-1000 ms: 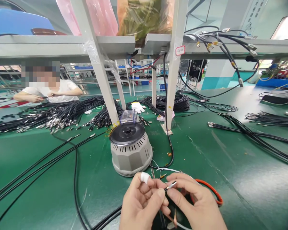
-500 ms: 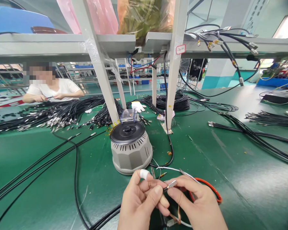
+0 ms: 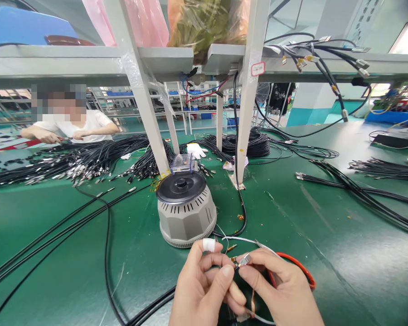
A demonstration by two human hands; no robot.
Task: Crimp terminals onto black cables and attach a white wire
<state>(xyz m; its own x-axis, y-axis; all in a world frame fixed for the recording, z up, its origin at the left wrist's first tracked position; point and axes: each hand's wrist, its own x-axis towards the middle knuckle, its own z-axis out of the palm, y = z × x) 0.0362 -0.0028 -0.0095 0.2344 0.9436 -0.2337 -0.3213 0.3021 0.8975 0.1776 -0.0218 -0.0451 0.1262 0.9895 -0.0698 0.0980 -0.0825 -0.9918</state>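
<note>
My left hand (image 3: 204, 285), with white tape around one finger, pinches a black cable (image 3: 237, 267) close to its end. My right hand (image 3: 280, 283) holds the silver metal connector (image 3: 245, 260) on that end between thumb and forefinger. Both hands meet low in the view, just in front of a grey round dispenser (image 3: 187, 222) with a black disc top. A scrap of amber tape appears to be at the connector, partly hidden by fingers. Beneath the hands lie an orange-red loop (image 3: 301, 267) and a white wire (image 3: 246, 240), partly covered.
Black cables (image 3: 97, 210) run along the green table (image 3: 146, 253) at left. Cable bundles (image 3: 360, 192) lie at right, with a large heap (image 3: 88, 158) behind. Shelf posts (image 3: 248, 113) rise from the table. Across it, a person (image 3: 88, 122) handles a cable.
My fingers have shifted slightly on the cable end, and the connector has turned a little. The amber scrap now shows beside it. The person opposite has moved their hands slightly.
</note>
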